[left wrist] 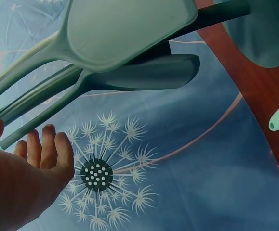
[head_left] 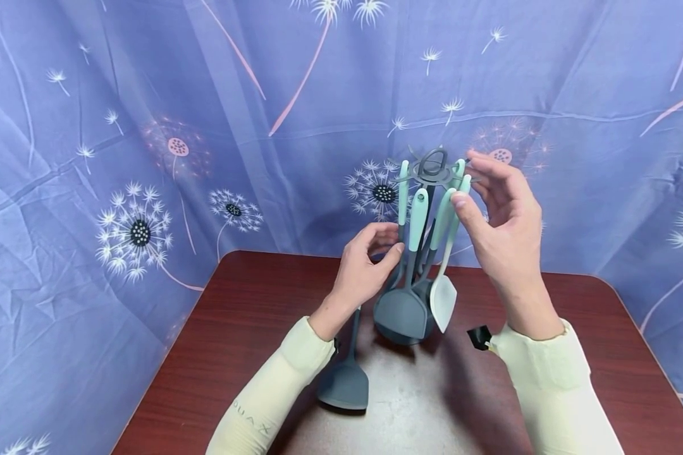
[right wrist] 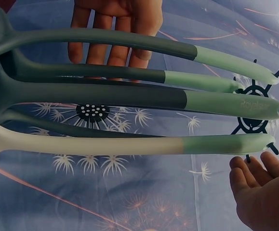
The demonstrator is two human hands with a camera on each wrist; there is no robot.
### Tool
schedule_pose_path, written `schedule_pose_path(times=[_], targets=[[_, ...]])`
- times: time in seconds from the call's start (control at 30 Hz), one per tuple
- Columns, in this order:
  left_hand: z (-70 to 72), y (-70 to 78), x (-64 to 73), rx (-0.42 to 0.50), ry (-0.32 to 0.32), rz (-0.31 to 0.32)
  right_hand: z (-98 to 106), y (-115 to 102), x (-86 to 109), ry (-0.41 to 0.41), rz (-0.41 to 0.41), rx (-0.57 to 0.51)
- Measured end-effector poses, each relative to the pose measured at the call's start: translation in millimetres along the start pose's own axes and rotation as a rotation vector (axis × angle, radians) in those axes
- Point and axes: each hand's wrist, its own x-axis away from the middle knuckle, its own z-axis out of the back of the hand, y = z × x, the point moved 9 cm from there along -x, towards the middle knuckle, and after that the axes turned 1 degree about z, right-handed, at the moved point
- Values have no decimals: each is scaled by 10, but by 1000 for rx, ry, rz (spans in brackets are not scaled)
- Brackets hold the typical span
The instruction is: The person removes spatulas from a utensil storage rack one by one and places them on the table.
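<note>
A dark rack point(head_left: 432, 170) with a ring of hooks on top carries several kitchen utensils with mint handles. At the front hangs a dark turner point(head_left: 401, 313); a cream spatula point(head_left: 444, 303) hangs to its right. My left hand point(head_left: 360, 268) is at the rack's left side, its fingers loosely bent beside the utensil shafts. My right hand point(head_left: 509, 230) is at the upper right, with its thumb by the mint handle ends and its fingers spread near the hooks. In the right wrist view its fingertips point(right wrist: 240, 168) are just below the cream spatula's handle end.
Another dark turner point(head_left: 344, 385) lies on the reddish-brown table point(head_left: 250, 303), partly behind my left forearm. A small black object point(head_left: 479, 337) shows beside my right cuff. A blue curtain point(head_left: 296, 208) with dandelion prints hangs close behind the table.
</note>
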Motion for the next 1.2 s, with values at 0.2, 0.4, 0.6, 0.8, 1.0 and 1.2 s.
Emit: schedule_pose_path(times=[0.2, 0.4, 0.6, 0.8, 1.0, 1.2], targets=[[-16, 10, -45, -3, -4, -8, 0, 10, -13, -14, 8, 11], [-25, 11, -92, 2, 3, -13, 1, 15, -8, -15, 6, 20], [-35, 18, -113, -13, -1, -12, 0, 16, -7, -7, 0, 7], [-29, 26, -115, -25, 3, -24, 6, 25, -12, -10, 3, 7], [-19, 8, -108, -32, 10, -4, 15, 27, -8, 6, -11, 5], [-15, 7, -101, 2, 10, 8, 13, 18, -1, 7, -13, 5]])
